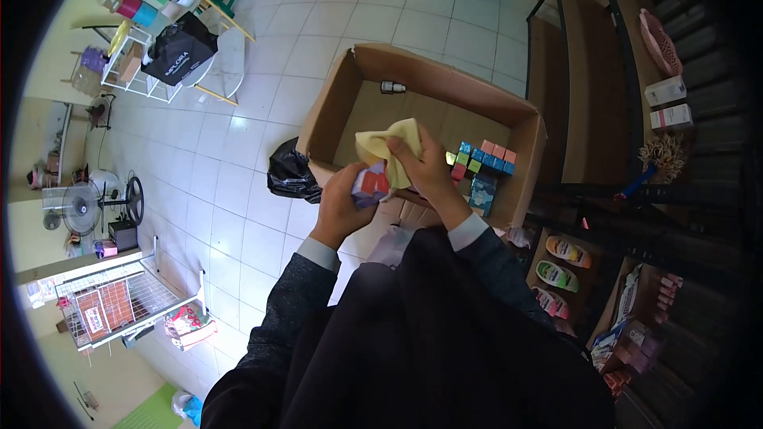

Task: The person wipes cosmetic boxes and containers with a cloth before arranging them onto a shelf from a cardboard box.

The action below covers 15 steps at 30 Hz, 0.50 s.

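Note:
My left hand (pixel 340 208) is closed round a small purple and red box (pixel 370 184). My right hand (pixel 431 171) grips a yellow cloth (pixel 389 147), which touches the upper side of that box. Both hands are over the near edge of a large open cardboard box (pixel 445 71). Inside it, several small blue, pink and green boxes (pixel 486 160) stand at the right, with a larger teal box (pixel 482 193) nearer me. A small white and black item (pixel 393 88) lies near the far wall of the cardboard box.
A black plastic bag (pixel 291 171) touches the cardboard box's left side. Shelves (pixel 586 71) with bottles (pixel 558 276) and cartons stand at the right. At the left are a black bag (pixel 181 49) on a table, a fan (pixel 82 208) and a wire rack (pixel 119 302).

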Each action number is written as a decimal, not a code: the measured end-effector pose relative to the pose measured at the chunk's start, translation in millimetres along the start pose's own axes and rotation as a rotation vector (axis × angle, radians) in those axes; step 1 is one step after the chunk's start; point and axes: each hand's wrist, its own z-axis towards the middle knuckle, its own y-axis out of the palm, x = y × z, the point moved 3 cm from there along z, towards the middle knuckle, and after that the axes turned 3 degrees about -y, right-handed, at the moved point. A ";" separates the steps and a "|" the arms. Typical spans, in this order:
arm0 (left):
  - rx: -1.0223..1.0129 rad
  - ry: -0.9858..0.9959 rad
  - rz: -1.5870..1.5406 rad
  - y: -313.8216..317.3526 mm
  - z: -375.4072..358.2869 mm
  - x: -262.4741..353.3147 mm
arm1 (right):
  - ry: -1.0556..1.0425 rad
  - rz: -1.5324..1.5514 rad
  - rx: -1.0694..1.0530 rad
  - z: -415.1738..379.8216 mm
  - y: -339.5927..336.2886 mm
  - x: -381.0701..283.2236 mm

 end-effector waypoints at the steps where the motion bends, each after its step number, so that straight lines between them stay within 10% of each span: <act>1: -0.012 -0.044 -0.013 2.3 -0.6 -4.1 | 0.028 0.112 0.002 -7.3 1.5 -3.7; 2: -0.021 -0.086 -0.026 3.6 0.0 -6.6 | 0.051 0.222 0.004 -12.3 2.2 -5.7; 3: -0.084 -0.090 0.000 4.4 0.7 -4.7 | -0.347 -0.165 0.018 -17.5 4.6 -12.2; 6: -0.071 -0.003 -0.041 0.4 4.6 8.9 | -0.369 -0.464 0.088 -10.6 -3.5 -5.6; 15: -0.165 0.154 -0.353 -19.7 21.1 58.3 | 0.238 0.360 0.013 6.3 -41.4 -8.8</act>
